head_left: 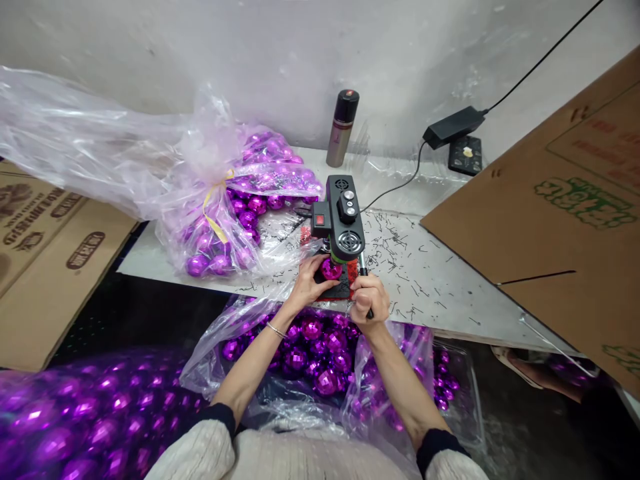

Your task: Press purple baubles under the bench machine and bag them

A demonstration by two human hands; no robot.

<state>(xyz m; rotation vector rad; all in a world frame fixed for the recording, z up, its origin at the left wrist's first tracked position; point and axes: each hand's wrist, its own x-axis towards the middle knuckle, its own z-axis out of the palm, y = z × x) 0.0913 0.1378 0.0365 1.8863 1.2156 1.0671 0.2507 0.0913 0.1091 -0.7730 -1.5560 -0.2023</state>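
Observation:
My left hand (pixel 309 283) is closed around a purple faceted ball (pixel 331 269), which it holds under the head of a small black machine (pixel 340 217) on the white table (pixel 430 280). To the right of the ball, my right hand (pixel 369 297) is wrapped around the machine's dark lever (pixel 363 273). An open clear bag of purple balls (pixel 320 353) lies in my lap, just below both hands.
A tied bag of purple balls (pixel 240 207) sits at the left of the table, more balls (pixel 75 420) at lower left. Cardboard sheets (pixel 565 220) lean at right and at the left (pixel 45 260). A spray can (pixel 343 128) and power adapter (pixel 453 127) stand behind. Small metal scraps litter the tabletop.

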